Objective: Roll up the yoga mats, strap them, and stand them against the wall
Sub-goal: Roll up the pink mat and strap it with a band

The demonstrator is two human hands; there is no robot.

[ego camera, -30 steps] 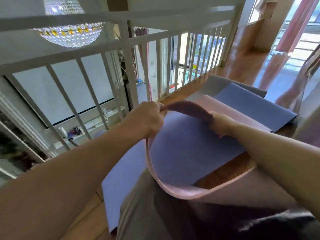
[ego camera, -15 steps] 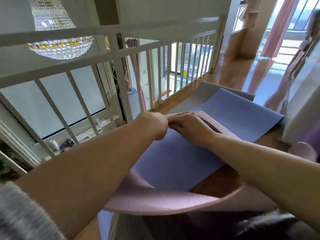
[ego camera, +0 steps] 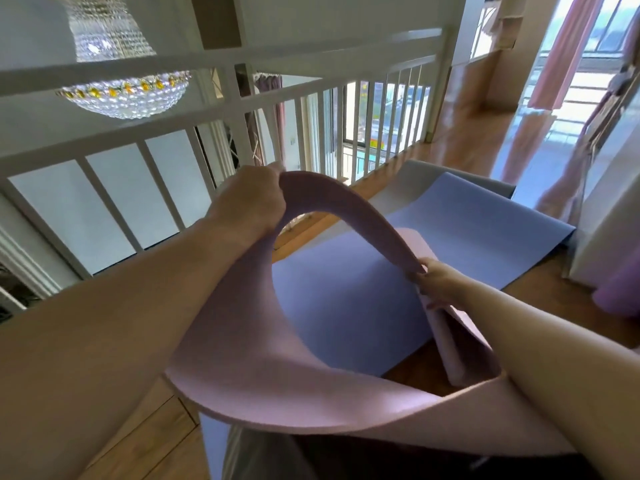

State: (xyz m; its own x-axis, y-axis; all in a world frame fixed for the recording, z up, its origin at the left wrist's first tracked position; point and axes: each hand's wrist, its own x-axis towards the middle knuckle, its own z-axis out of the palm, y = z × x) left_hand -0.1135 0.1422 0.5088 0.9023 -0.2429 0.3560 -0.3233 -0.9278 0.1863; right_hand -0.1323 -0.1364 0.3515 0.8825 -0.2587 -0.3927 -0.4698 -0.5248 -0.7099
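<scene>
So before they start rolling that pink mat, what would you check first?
1. Left hand grips the pink mat: ok.
2. Right hand pinches its edge: ok.
3. Mat wound into a tight roll: not ok, it curves in a wide, loose loop.
4. Blue mat lies flat on the grey mat, clear of the loop: ok.
5. Strap within reach: cannot tell, none in view.

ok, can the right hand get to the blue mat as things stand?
Probably not freely: the right hand is busy pinching the pink mat by its edge. Reach itself looks fine, since the blue mat lies uncovered just below it.
</scene>
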